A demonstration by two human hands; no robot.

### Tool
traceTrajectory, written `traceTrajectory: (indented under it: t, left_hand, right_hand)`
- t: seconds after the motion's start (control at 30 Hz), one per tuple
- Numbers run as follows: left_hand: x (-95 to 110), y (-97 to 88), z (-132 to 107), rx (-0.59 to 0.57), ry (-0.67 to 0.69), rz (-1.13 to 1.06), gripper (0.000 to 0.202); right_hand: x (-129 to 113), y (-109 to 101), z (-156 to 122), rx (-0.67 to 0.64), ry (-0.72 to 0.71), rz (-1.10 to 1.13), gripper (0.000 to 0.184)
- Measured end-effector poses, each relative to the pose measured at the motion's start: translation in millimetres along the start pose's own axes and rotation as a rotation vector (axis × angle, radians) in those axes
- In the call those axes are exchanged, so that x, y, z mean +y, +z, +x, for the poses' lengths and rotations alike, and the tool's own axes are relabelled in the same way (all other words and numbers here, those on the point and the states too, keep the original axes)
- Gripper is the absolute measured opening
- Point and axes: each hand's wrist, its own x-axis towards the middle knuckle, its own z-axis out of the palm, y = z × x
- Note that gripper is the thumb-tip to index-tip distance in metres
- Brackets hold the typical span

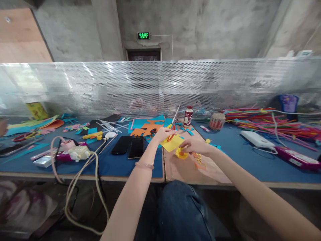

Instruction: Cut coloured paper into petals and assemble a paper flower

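My left hand (163, 134), with a bracelet at its wrist, is closed on a pair of scissors (176, 115) with yellow and orange-red handles. The blades point up and away from me. Just under the scissors lies a yellow paper sheet (173, 144). My right hand (197, 147) is closed, its fingertips on a crinkled, rounded yellow piece (181, 153) at the sheet's near edge. Curled yellow and orange paper strips (199, 160) lie on the brown board (213, 169) below that hand.
Orange cut paper (147, 128) and two black phones (136, 147) lie to the left. Behind stands a bottle (188, 116), near a jar (217, 121). Coloured pipe cleaners (250, 117) and a white power bank (257, 139) are right. Cables (96, 174) hang over the left table edge.
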Motion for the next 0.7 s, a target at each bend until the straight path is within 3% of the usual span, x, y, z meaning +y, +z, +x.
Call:
traceTrajectory:
  t: [0.07,0.23,0.4,0.5,0.7]
  left_hand:
    - [1,0.8,0,0.013,-0.019,-0.023,0.049]
    - [3,2.5,0,0.046,-0.073,-0.089,0.044]
    - [3,2.4,0,0.094,-0.092,-0.113,0.044]
    - [2,2.0,1,0.092,-0.093,-0.139,0.046]
    - [2,1.5,0,0.105,-0.142,-0.167,0.047]
  right_hand:
    - [0,-3,-2,-0.027,0.011,-0.033,0.034]
    - [5,-9,4,-0.012,-0.024,0.232,0.033]
    - [10,-10,22,-0.163,0.033,-0.047,0.035]
    - [12,-12,26,-0.151,-0.028,-0.185,0.036]
    - [21,-22,26,-0.188,0.000,0.034,0.040]
